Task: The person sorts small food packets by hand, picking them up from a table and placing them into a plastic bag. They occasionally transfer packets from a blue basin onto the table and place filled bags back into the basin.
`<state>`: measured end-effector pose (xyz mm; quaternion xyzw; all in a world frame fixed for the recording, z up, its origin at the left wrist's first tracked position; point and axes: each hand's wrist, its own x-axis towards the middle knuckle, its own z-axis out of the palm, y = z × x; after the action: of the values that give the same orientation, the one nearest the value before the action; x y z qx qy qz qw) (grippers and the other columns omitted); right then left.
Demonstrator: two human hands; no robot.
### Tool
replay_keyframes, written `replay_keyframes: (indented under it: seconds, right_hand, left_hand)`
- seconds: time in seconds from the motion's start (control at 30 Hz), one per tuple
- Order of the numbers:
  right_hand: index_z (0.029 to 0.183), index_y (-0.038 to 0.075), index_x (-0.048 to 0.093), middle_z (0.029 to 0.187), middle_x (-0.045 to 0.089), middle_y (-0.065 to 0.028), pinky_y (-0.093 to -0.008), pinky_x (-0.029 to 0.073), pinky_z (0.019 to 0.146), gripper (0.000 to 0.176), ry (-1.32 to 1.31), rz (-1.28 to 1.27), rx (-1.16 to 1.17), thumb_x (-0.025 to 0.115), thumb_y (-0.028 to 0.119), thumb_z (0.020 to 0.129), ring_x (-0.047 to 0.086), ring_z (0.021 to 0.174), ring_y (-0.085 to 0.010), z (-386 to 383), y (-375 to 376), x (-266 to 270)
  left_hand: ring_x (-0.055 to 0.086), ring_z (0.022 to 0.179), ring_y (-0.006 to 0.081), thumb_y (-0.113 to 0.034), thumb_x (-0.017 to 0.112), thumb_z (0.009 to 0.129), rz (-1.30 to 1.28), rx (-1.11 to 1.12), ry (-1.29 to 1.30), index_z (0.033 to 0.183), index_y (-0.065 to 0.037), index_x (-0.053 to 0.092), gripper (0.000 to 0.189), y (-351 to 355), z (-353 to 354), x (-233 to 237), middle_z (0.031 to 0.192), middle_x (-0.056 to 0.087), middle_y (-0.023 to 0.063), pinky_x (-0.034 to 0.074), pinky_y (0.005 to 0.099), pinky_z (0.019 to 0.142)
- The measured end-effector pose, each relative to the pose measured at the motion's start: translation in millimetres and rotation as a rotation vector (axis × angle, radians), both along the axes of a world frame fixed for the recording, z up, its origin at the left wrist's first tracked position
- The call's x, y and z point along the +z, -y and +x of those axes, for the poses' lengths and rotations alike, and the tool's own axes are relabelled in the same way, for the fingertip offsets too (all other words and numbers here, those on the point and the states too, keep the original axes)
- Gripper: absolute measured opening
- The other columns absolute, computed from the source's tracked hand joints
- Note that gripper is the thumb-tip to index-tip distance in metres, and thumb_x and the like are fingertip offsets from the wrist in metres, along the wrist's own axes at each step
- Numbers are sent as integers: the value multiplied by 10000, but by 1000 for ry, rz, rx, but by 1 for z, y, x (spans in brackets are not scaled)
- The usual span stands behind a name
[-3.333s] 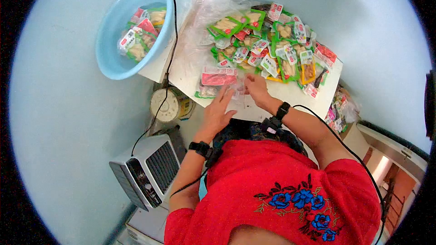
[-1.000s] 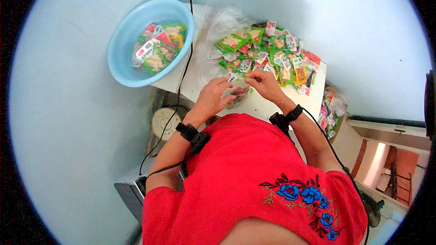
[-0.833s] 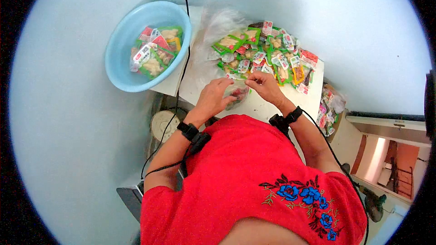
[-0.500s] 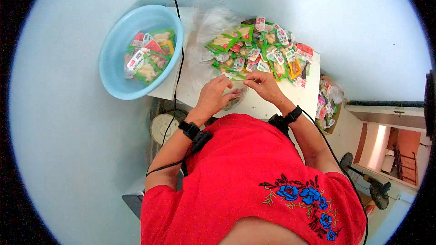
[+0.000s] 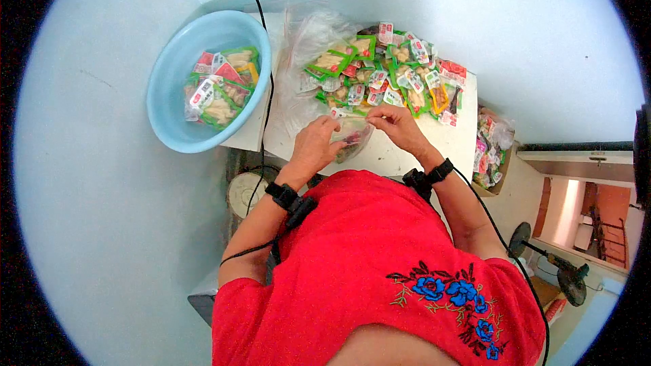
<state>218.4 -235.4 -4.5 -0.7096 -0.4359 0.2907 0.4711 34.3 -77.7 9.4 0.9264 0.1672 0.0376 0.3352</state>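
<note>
Between my hands hangs a clear plastic bag [image 5: 354, 137] with reddish contents, its top edge stretched between my fingertips. My left hand [image 5: 314, 144] has its thumb and fingers at the bag's left side and is closed on it. At the right end of the edge, my right hand [image 5: 399, 127] pinches the bag. Just beyond my hands lies a pile of small food packets [image 5: 380, 78] with green, red and yellow borders. Clear plastic bags [image 5: 315, 37] are heaped left of the pile.
A light blue basin [image 5: 166, 88] holding several packets stands at the left of the white table [image 5: 454, 144]. A black cable [image 5: 272, 88] runs down past the basin. At the right, a box of packets [image 5: 489, 152] stands below the table, with a black fan [image 5: 571, 283] farther down.
The bag between my hands looks fuller and more spread out, with more reddish contents showing. Both hands have barely moved.
</note>
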Motion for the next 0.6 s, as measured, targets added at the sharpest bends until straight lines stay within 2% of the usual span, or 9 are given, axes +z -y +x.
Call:
replay_keyframes:
  seconds: [0.17, 0.27, 0.37, 0.47, 0.57, 0.6]
  right_hand:
    - [899, 21, 669, 808, 652, -82, -317, 468, 702, 167, -40, -5, -1, 637, 182, 870, 596, 757, -169, -2, -1, 3]
    - [897, 18, 670, 789, 651, -74, -309, 466, 688, 168, -64, -9, 19, 637, 180, 867, 587, 743, -149, -3, -3, 9]
    - [898, 19, 673, 769, 652, -71, -306, 464, 669, 171, -71, 17, 30, 639, 183, 864, 584, 721, -142, -4, -3, 5]
    - [902, 21, 677, 760, 654, -72, -306, 463, 652, 180, -69, -5, 23, 643, 193, 862, 585, 707, -139, -2, -2, 5]
    - [908, 23, 681, 763, 659, -73, -307, 471, 654, 197, -82, -69, -4, 654, 211, 855, 596, 720, -142, 0, 0, 5]
    - [911, 24, 681, 764, 661, -74, -307, 475, 658, 204, -91, -93, -15, 658, 218, 852, 602, 727, -143, 1, 1, 5]
  left_hand:
    - [573, 1040, 343, -306, 759, 718, 57, 60, 22, 1086, -60, 591, 473, 1, 1, 6, 1143, 579, 154, 477, 426, 866]
    - [557, 1064, 349, -322, 758, 717, 163, -52, 151, 1023, -53, 616, 432, -1, 5, 4, 1145, 572, 166, 465, 438, 878]
    - [546, 1081, 341, -311, 733, 750, 33, -57, 159, 945, -56, 631, 338, 0, 16, -4, 1115, 591, 172, 460, 441, 873]
    - [565, 1023, 345, -266, 706, 773, -56, -117, 110, 858, -57, 631, 238, 0, 21, 1, 1020, 616, 173, 463, 429, 848]
    - [588, 843, 328, -235, 703, 748, -76, -8, 260, 737, -34, 627, 215, 3, 21, 1, 805, 602, 130, 465, 422, 732]
    - [593, 836, 335, -227, 700, 754, -71, -18, 244, 746, -37, 629, 203, 3, 21, 4, 809, 607, 137, 470, 423, 735]
